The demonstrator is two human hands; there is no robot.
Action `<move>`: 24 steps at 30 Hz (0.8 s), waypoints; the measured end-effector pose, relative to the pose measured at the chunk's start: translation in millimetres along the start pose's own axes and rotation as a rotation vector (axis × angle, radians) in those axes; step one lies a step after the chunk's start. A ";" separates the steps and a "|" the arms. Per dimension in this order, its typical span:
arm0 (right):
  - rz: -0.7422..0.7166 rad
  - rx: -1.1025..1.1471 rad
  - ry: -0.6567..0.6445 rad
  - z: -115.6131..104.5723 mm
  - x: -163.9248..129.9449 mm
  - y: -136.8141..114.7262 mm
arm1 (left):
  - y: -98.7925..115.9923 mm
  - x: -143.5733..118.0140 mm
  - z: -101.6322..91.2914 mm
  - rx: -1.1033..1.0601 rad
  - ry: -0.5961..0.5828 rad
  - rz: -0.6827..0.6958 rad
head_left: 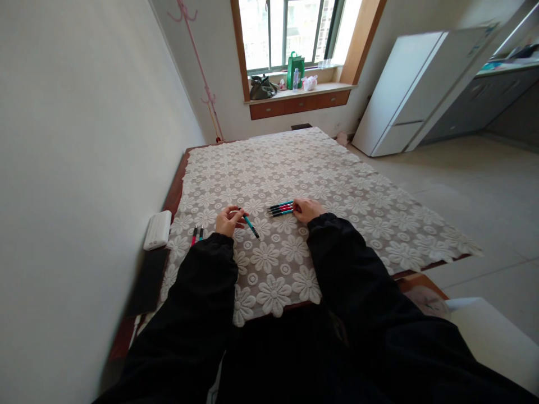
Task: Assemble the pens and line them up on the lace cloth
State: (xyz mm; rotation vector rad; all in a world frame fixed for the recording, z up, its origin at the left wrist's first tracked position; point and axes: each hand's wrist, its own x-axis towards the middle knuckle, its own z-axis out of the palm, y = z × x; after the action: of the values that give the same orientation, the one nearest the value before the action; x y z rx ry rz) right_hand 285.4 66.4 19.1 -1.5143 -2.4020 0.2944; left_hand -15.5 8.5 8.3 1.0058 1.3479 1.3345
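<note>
Left hand (228, 220): I've got a teal pen (250, 224) pinched, toward the table (236, 168)'s near edge.
Right hand (310, 210): on the pen row (280, 208), can't tell if I'm gripping.
Pen pair (194, 235): toward the left edge.

Pens (281, 209) on tablecloth (337, 179), power bank (157, 230) left, window (290, 33) behind

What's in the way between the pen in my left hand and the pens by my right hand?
Nothing that I can see. Between the pen in your left hand and the pens at your right hand, only the flowery cloth shows.
</note>
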 end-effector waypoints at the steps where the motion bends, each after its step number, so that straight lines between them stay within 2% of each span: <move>1: -0.009 0.007 0.009 0.4 -0.1 -1.0 | 0.1 0.0 -0.3 -0.012 -0.005 -0.003; 7: -0.151 0.083 0.087 1.1 -1.8 -15.6 | -0.3 -1.4 -1.5 -0.049 -0.062 0.088; 13: -0.298 0.182 0.066 3.4 -5.0 -33.1 | 3.4 -5.0 1.4 -0.050 -0.134 0.075; 19: -0.442 0.300 0.065 6.5 -8.1 -38.7 | 7.5 -13.1 9.2 -0.143 -0.218 0.020; 24: -0.477 0.344 0.025 7.1 -8.6 -40.9 | 10.8 -19.3 14.4 -0.171 -0.222 0.013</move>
State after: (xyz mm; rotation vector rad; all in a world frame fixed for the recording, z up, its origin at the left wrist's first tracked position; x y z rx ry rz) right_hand 251.8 41.0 24.4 -0.7691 -2.4414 0.5382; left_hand 1.8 -6.6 21.3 1.0139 1.0450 1.2828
